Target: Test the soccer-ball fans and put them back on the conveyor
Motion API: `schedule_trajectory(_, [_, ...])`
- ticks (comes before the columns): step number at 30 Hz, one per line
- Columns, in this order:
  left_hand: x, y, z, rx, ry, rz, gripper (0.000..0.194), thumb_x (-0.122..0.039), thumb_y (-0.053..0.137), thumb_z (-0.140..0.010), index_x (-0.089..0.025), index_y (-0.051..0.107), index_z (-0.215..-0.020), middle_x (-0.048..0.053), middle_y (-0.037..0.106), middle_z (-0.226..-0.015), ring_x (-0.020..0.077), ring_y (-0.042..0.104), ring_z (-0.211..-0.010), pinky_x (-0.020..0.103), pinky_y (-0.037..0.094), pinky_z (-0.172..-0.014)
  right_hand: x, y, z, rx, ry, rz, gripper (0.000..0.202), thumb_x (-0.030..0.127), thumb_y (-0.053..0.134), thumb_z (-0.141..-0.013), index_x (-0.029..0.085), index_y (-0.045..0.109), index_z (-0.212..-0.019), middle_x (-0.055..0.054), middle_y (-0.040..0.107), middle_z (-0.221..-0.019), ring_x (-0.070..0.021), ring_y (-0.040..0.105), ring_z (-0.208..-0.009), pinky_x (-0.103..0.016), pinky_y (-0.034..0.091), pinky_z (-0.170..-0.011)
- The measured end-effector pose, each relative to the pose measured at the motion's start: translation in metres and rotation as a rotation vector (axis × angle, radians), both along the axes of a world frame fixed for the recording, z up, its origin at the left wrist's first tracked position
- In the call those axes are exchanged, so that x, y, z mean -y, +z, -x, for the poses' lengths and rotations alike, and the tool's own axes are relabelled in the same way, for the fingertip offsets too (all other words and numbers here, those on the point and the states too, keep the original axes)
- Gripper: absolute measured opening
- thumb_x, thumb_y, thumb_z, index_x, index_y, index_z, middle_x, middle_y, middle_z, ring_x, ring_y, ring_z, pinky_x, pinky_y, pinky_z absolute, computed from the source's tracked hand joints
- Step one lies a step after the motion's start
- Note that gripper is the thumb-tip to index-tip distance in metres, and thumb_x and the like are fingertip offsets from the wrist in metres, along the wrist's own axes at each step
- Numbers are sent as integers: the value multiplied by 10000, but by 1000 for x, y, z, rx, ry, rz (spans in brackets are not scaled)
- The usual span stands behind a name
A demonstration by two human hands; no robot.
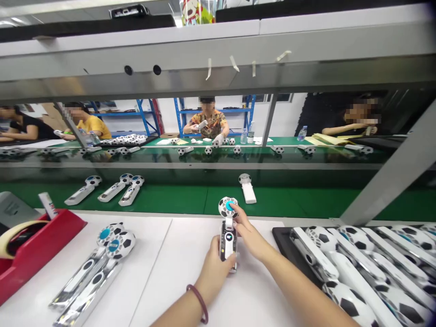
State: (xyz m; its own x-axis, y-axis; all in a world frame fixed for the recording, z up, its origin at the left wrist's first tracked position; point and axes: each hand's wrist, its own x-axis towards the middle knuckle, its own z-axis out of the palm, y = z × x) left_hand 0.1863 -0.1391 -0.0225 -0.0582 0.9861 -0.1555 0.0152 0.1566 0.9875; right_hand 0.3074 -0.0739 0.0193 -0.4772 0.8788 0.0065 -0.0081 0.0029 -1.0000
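Observation:
Upright over the white worktop is a handheld device point(229, 227) with a football-patterned round head, a blue centre and a clear-sided handle with a small round lit display. My left hand point(213, 268) is closed round the lower handle, thumb across its front. My right hand point(248, 231) grips the device near its neck, with a fingertip touching the blue centre of the head. Two similar devices point(91, 281) lie side by side on the worktop to the left. Another one, with a white handle point(249, 193), lies on the green belt just beyond my hands.
A black tray point(282, 238) of several such devices stands at right. At left is a red tape dispenser point(37, 250). Several devices lie along the green conveyor belt point(177, 195). A grey shelf beam point(190, 50) crosses above; a slanted post point(391, 159) stands right. Co-workers sit opposite.

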Motion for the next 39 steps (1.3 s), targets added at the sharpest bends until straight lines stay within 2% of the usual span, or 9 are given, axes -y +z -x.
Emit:
schedule_trajectory(2, [-2,-5,4,150,-91,-22,536,-517,586,-734,-188,368,-1097,75,578,-934,196,618,-719,318,494,-637,1,-5,-1,35,-29,-68,548,222,355,-824,263,273,-1364,-43,525,-1102,-169,517,-944,-337,372,-882])
schedule_trajectory(4, [-6,-7,8,290,-167,-28,594,-549,580,-733,-195,342,-1146,84,579,-980,201,624,-751,335,492,-679,2,-7,0,89,-43,-123,538,200,346,-824,281,301,-1354,-42,526,-1137,-173,514,-981,-344,358,-904])
schedule_trajectory(9, [-8,-10,14,445,-253,-56,585,-315,652,-753,-225,313,-1221,79,575,-1032,210,623,-813,359,486,-727,8,-6,2,214,19,-218,502,185,332,-842,315,354,-1327,-29,516,-1210,-188,494,-1067,-365,342,-939])
schedule_trajectory(12, [-7,-9,16,447,-279,-45,531,-279,644,-764,-207,348,-1199,84,574,-1031,214,616,-845,366,482,-749,10,-6,2,245,18,-203,490,184,323,-851,346,364,-1311,-13,543,-1177,-192,507,-1061,-375,357,-926])
schedule_trajectory(16, [-7,-4,15,453,-247,9,507,-274,652,-756,-197,378,-1176,89,560,-1056,226,583,-938,375,463,-813,8,-8,1,215,15,-140,466,207,307,-875,363,353,-1312,-6,562,-1148,-187,526,-1041,-371,379,-905])
schedule_trajectory(22, [-6,4,14,485,-238,94,587,-253,670,-724,-214,359,-1220,95,559,-1079,249,577,-948,413,450,-833,5,-11,2,183,11,-119,452,221,323,-883,367,365,-1308,1,575,-1122,-189,523,-1060,-369,381,-913])
schedule_trajectory(28, [-4,1,17,421,-241,75,520,-264,639,-753,-224,388,-1207,87,547,-1098,245,544,-1009,398,426,-865,6,-9,1,195,-4,-118,433,249,326,-892,364,379,-1306,-3,595,-1066,-191,529,-1035,-373,354,-940])
schedule_trajectory(33, [-4,1,17,452,-261,86,560,-290,630,-762,-231,347,-1242,106,525,-1139,265,541,-1018,426,432,-861,8,-6,1,206,-7,-95,430,244,319,-891,379,388,-1293,5,616,-930,-193,543,-999,-379,369,-914])
schedule_trajectory(39, [-3,2,18,418,-257,53,520,-277,606,-788,-236,364,-1247,101,510,-1175,259,505,-1089,414,405,-913,7,-7,0,199,-1,-100,444,236,337,-880,381,381,-1298,11,611,-935,-178,563,-892,-359,393,-868])
